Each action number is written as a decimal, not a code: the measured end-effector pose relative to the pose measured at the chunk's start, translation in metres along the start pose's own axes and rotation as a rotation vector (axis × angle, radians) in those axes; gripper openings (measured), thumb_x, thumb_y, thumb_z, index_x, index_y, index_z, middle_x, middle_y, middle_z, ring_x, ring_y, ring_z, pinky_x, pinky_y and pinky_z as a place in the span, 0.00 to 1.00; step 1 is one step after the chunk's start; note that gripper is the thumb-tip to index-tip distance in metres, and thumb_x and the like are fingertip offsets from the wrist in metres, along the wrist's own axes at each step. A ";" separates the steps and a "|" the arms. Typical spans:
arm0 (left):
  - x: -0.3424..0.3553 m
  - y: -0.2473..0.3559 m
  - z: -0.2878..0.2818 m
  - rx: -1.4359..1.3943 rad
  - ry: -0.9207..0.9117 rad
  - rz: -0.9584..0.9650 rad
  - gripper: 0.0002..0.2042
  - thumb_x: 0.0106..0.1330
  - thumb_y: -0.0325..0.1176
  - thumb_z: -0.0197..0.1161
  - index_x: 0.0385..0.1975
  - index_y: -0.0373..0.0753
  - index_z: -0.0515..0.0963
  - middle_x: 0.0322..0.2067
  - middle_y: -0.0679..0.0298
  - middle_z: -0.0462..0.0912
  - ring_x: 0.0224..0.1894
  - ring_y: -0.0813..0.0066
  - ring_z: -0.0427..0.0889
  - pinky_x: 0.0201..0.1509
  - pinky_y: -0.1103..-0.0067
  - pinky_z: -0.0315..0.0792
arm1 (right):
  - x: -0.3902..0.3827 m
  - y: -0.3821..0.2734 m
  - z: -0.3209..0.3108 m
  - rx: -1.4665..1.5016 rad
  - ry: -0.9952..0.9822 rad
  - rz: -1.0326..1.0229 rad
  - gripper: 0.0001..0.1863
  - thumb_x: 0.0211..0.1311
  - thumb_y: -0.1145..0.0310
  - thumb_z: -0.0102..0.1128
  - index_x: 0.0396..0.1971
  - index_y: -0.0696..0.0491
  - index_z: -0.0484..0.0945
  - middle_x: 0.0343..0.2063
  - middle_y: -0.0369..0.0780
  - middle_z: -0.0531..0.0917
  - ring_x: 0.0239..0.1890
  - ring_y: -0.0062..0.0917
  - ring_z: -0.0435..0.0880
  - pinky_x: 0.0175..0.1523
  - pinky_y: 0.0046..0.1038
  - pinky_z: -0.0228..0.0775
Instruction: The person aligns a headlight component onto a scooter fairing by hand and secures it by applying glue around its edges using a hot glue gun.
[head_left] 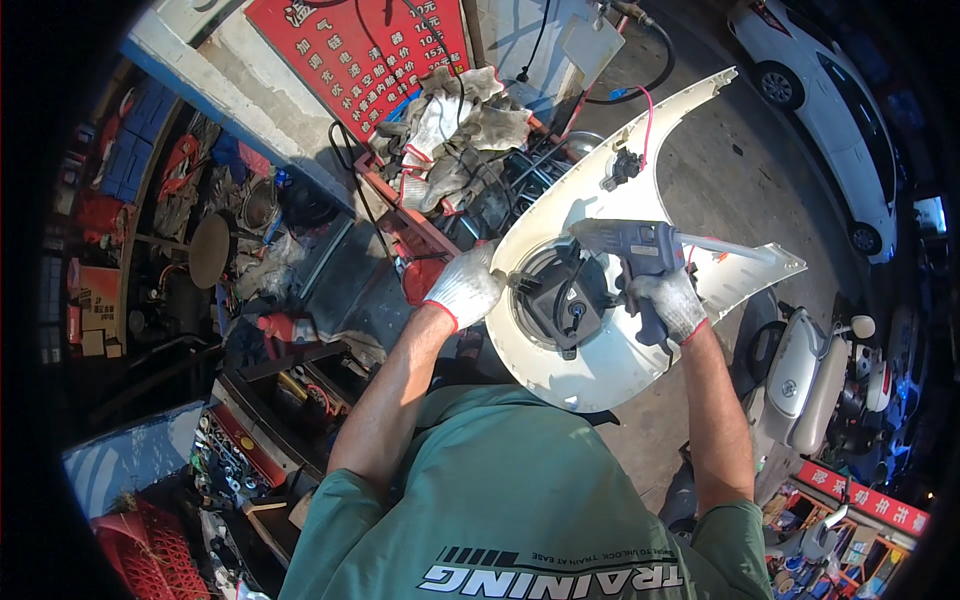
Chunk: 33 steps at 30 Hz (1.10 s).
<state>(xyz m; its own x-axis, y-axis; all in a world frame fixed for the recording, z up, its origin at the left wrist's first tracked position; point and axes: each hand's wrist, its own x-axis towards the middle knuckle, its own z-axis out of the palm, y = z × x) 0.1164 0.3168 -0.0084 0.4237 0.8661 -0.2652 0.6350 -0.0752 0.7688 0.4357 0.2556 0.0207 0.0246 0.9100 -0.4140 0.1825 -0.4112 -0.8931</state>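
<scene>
A large cream plastic vehicle panel [598, 382] lies in front of me, its hollow inner side up. A black and grey housing [560, 312] sits in its round opening. At the panel's left rim, my left hand [468, 287], in a white knit glove, is closed on the edge; its fingertips are partly hidden. My right hand [672, 303], also gloved, wraps round the handle of a dark blue glue gun [642, 243]. The gun's nozzle points left above the housing, and a pale translucent stick [730, 247] juts from its back. A small black fitting [625, 168] with a pink wire is on the panel's upper part.
Beyond the panel, worn gloves [440, 125] are heaped on a red-framed cart with tools. A red sign [360, 50] leans behind it. Cluttered shelves and an open drawer unit [265, 420] stand left. A parked scooter [795, 380] and white car [830, 100] are right.
</scene>
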 end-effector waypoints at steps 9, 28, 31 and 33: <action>0.001 -0.001 0.000 0.014 -0.009 -0.020 0.17 0.64 0.32 0.55 0.49 0.31 0.77 0.43 0.40 0.83 0.48 0.43 0.83 0.51 0.60 0.76 | -0.004 -0.009 0.003 -0.151 -0.006 -0.030 0.04 0.49 0.73 0.63 0.24 0.57 0.80 0.21 0.38 0.83 0.23 0.21 0.82 0.29 0.25 0.76; 0.001 0.002 -0.002 -0.007 -0.022 -0.005 0.17 0.64 0.33 0.54 0.50 0.30 0.76 0.44 0.39 0.82 0.49 0.42 0.82 0.52 0.60 0.76 | -0.005 -0.016 0.009 -0.090 -0.033 0.032 0.16 0.49 0.79 0.63 0.40 0.61 0.75 0.25 0.39 0.82 0.21 0.22 0.80 0.26 0.25 0.74; 0.000 0.004 -0.004 -0.006 -0.029 -0.004 0.17 0.64 0.33 0.55 0.49 0.30 0.76 0.43 0.38 0.83 0.48 0.41 0.82 0.51 0.59 0.76 | -0.004 -0.015 0.012 -0.119 -0.031 0.042 0.13 0.49 0.78 0.64 0.37 0.61 0.77 0.24 0.39 0.82 0.21 0.22 0.80 0.27 0.26 0.75; -0.001 0.009 -0.006 0.005 -0.028 -0.010 0.17 0.64 0.33 0.55 0.48 0.29 0.76 0.42 0.38 0.83 0.48 0.41 0.82 0.51 0.59 0.75 | -0.004 -0.017 0.014 -0.159 -0.035 0.045 0.12 0.49 0.77 0.64 0.36 0.61 0.77 0.24 0.39 0.82 0.21 0.21 0.80 0.27 0.26 0.75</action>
<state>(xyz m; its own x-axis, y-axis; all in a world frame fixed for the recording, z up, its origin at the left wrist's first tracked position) 0.1177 0.3183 0.0026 0.4353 0.8525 -0.2895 0.6423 -0.0688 0.7633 0.4187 0.2578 0.0350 0.0022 0.8872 -0.4614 0.3353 -0.4353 -0.8355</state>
